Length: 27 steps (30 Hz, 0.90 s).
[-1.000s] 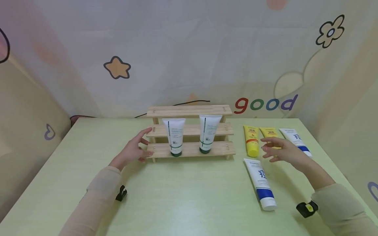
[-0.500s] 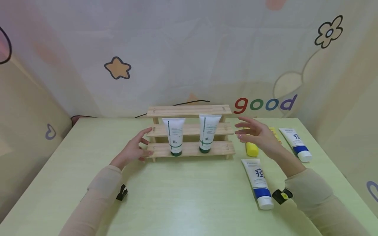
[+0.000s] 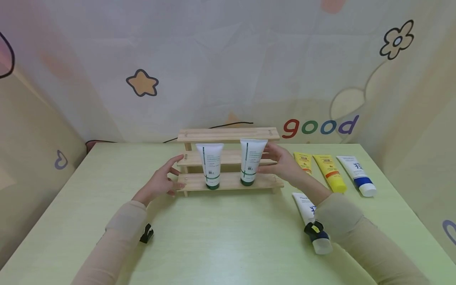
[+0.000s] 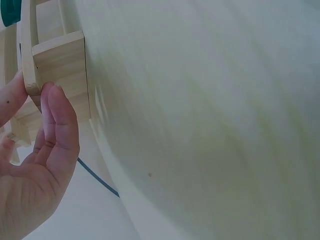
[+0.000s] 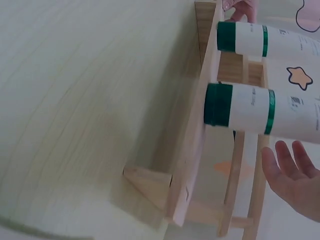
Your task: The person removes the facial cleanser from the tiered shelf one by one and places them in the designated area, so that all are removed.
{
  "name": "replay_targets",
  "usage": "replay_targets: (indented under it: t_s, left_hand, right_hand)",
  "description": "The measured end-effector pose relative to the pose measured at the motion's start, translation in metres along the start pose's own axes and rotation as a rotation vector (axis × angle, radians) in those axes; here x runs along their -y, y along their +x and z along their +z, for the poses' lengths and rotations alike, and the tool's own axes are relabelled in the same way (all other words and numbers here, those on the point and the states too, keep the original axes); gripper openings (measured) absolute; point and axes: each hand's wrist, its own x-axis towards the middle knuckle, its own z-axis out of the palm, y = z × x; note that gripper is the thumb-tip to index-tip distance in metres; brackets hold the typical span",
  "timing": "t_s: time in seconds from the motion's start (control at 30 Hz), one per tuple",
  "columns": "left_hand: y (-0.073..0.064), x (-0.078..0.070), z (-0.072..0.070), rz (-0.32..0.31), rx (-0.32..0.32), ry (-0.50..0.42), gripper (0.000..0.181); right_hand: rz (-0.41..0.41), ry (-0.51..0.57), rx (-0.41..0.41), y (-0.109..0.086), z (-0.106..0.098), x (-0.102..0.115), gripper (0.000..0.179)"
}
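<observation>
A three-tier wooden display rack (image 3: 228, 156) stands at the back of the table. My left hand (image 3: 158, 183) is at its left side; in the left wrist view the thumb and fingers of that hand (image 4: 45, 165) pinch the end of a plank (image 4: 30, 55). Two white squeeze tubes with green caps stand cap-down on the lowest tier, a left tube (image 3: 212, 165) and a right tube (image 3: 252, 160). My right hand (image 3: 285, 163) is beside the right tube, fingertips partly hidden behind it. In the right wrist view, its relaxed fingers (image 5: 287, 162) show a gap from that tube (image 5: 250, 107).
Right of the rack lie two yellow tubes, one partly covered (image 3: 303, 160) and one in full view (image 3: 330, 174), and a white-and-blue tube (image 3: 356, 174). Another white-and-blue tube (image 3: 304, 208) lies nearer, under my right forearm. A patterned cloth (image 3: 221, 79) hangs behind the table.
My right hand has moved left from above the yellow tubes to the right tube on the rack. My left hand has stayed at the rack's left side.
</observation>
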Motion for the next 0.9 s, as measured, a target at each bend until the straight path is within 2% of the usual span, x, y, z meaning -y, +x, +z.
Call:
replay_targets:
  t_s: [0.07,0.13,0.3,0.37,0.43,0.67,0.9]
  left_hand:
    - [-0.001,-0.001,0.0,0.006,0.004,-0.002,0.089]
    - [-0.006,-0.01,0.001,0.0,0.007,-0.01,0.088]
    - [-0.004,-0.007,0.002,0.005,0.012,-0.017,0.088]
    - [0.002,0.002,0.002,0.012,0.011,-0.017,0.089]
    - [0.002,0.001,0.001,0.013,0.013,-0.021,0.089]
    - [0.001,-0.001,0.0,0.01,0.01,-0.015,0.089]
    - [-0.001,-0.002,-0.001,-0.001,0.001,-0.008,0.09]
  right_hand:
    - [0.01,-0.003,-0.017,0.003,0.007,0.001,0.062]
    - [0.011,-0.008,-0.04,0.005,0.011,0.001,0.057]
    - [0.026,-0.032,-0.093,0.008,0.015,-0.001,0.05]
    - [0.03,-0.036,-0.106,0.008,0.015,-0.001,0.05]
    - [0.027,-0.039,-0.116,0.007,0.015,-0.002,0.049]
    - [0.035,-0.066,-0.127,-0.005,0.009,0.0,0.048]
    - [0.061,-0.116,-0.142,-0.024,-0.008,0.006,0.051]
